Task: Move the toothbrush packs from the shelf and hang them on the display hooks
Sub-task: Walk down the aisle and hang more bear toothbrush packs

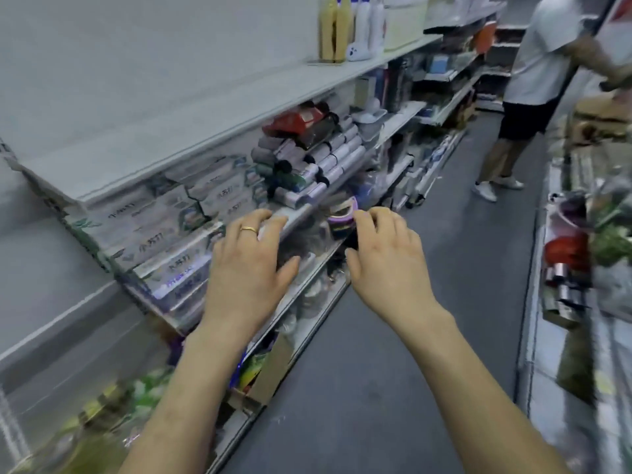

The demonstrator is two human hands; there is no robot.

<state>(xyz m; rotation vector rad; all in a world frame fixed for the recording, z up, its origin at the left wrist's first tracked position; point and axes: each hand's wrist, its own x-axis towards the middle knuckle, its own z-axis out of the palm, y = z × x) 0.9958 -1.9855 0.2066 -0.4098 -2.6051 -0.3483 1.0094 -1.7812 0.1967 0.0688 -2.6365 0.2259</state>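
Observation:
The view is motion-blurred and I cannot pick out any toothbrush pack or display hook. My left hand, a gold ring on one finger, reaches over the front edge of the middle shelf with its fingers spread and nothing in it. My right hand reaches to the same shelf a little further right. Its fingers bend loosely and its fingertips are next to a purple-rimmed round item; the thumb stands apart and I see no grip. Clear-wrapped goods lie under both hands, too blurred to name.
White and green boxes are stacked on the shelf to the left, and rolled packs lie further along. A person in a white shirt stands down the aisle. A second rack of goods lines the right side of the grey floor.

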